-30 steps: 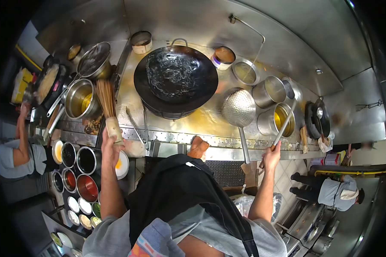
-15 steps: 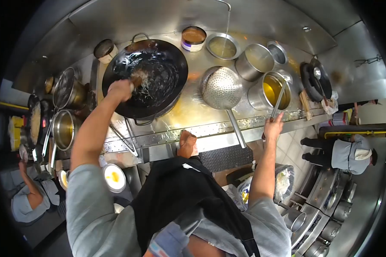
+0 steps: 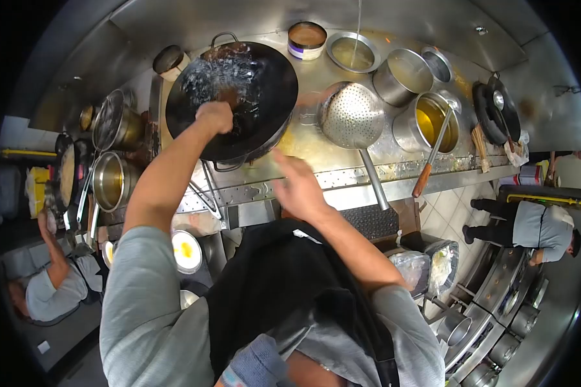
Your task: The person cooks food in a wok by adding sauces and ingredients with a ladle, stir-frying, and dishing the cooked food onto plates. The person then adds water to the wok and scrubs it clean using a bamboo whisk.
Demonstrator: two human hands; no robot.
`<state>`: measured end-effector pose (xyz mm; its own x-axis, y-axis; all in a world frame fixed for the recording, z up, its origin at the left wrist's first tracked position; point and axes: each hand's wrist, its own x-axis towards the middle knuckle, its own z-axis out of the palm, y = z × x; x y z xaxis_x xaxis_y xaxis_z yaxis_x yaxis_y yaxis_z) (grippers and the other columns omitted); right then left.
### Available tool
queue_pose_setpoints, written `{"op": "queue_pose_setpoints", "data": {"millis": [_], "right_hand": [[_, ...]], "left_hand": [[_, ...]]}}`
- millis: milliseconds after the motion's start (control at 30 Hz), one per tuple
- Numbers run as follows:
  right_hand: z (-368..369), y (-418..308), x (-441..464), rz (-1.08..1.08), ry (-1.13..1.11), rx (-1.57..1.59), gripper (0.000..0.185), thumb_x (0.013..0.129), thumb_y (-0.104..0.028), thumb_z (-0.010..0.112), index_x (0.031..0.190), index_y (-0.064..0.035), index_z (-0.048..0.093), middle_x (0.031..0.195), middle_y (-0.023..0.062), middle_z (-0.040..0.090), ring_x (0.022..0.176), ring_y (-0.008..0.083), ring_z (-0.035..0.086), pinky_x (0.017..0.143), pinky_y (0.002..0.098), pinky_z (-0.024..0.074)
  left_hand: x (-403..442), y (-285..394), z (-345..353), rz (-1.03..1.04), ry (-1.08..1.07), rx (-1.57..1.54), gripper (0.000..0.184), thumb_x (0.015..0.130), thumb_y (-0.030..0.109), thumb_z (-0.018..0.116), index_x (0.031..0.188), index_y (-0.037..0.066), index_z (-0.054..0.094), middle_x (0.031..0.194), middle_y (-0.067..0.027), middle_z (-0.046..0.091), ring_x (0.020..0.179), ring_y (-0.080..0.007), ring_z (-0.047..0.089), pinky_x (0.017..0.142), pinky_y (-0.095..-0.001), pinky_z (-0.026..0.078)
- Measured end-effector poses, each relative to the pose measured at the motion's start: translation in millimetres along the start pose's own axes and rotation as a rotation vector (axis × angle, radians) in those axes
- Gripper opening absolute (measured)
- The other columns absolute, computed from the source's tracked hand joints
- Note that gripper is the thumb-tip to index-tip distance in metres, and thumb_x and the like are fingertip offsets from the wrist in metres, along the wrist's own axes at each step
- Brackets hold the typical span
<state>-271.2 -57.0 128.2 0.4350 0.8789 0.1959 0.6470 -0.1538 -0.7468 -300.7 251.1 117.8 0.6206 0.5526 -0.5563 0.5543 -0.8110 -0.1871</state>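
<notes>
My left hand (image 3: 215, 118) is closed round the handle end of a bamboo brush (image 3: 228, 97), over the large black wok (image 3: 274, 77). Water splashes in the wok, and the bristles are blurred. My right hand (image 3: 299, 187) is in front of the wok at the counter's front edge, its fingers apart and blurred, holding nothing. A ladle with a wooden handle (image 3: 422, 180) rests in the pot of yellow oil (image 3: 401, 133). Between wok and pot lies a perforated strainer (image 3: 353, 116).
Water runs into a round bowl (image 3: 337, 46) at the back. Metal tongs (image 3: 206, 195) lie on the front ledge. Pots (image 3: 100, 184) stand at the left. One person (image 3: 51, 290) is at the far left, another (image 3: 539, 229) at the right. Bins (image 3: 455, 258) are below.
My left hand has brought the brush from the wok's left into the wok and moved it about there. My right hand has let go of the ladle and swung left toward the wok.
</notes>
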Motion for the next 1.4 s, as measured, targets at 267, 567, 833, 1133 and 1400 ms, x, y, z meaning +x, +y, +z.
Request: {"op": "queue_pose_setpoints", "data": {"millis": [267, 567, 833, 1133, 1400], "right_hand": [[136, -11, 62, -0.187, -0.239, -0.232, 0.033, 0.087, -0.021, 0.062, 0.112, -0.0001, 0.069, 0.105, 0.0160, 0.068, 0.107, 0.0300, 0.064, 0.091, 0.0435, 0.0482], [150, -10, 78, -0.044, -0.414, -0.412, 0.027, 0.089, -0.021, 0.053, 0.088, -0.0129, 0.079, 0.091, 0.0127, 0.076, 0.087, 0.0281, 0.074, 0.093, 0.0452, 0.0458], [139, -10, 81, -0.024, -0.449, -0.369, 0.028, 0.090, -0.024, 0.054, 0.091, -0.0116, 0.079, 0.095, 0.0140, 0.076, 0.093, 0.0289, 0.073, 0.095, 0.0455, 0.0467], [139, -7, 79, 0.025, -0.474, -0.326, 0.030, 0.092, -0.029, 0.056, 0.092, -0.0103, 0.079, 0.098, 0.0158, 0.075, 0.097, 0.0294, 0.072, 0.096, 0.0460, 0.0467], [135, 0, 77, 0.034, -0.454, -0.327, 0.030, 0.093, -0.031, 0.056, 0.093, -0.0104, 0.079, 0.099, 0.0167, 0.075, 0.099, 0.0309, 0.072, 0.100, 0.0466, 0.0448]], "left_hand": [[40, -59, 12, -0.189, 0.279, -0.075, 0.023, 0.083, 0.015, 0.066, 0.099, 0.004, 0.077, 0.106, -0.0201, 0.073, 0.102, -0.0319, 0.072, 0.088, -0.0410, 0.058], [-43, -22, 31, 0.067, -0.003, 0.287, 0.029, 0.083, 0.013, 0.065, 0.109, 0.007, 0.076, 0.115, -0.0164, 0.073, 0.108, -0.0301, 0.071, 0.092, -0.0411, 0.057], [-3, -25, -5, -0.044, 0.064, -0.014, 0.031, 0.085, 0.017, 0.060, 0.109, 0.007, 0.076, 0.118, -0.0169, 0.071, 0.112, -0.0335, 0.069, 0.094, -0.0436, 0.055], [27, -66, 21, -0.146, 0.209, -0.005, 0.026, 0.087, 0.015, 0.062, 0.109, 0.008, 0.075, 0.115, -0.0189, 0.072, 0.110, -0.0325, 0.070, 0.094, -0.0419, 0.055], [-37, -21, 44, 0.061, 0.075, 0.063, 0.037, 0.088, 0.019, 0.061, 0.122, 0.005, 0.064, 0.118, -0.0192, 0.071, 0.110, -0.0359, 0.068, 0.093, -0.0435, 0.055]]}}
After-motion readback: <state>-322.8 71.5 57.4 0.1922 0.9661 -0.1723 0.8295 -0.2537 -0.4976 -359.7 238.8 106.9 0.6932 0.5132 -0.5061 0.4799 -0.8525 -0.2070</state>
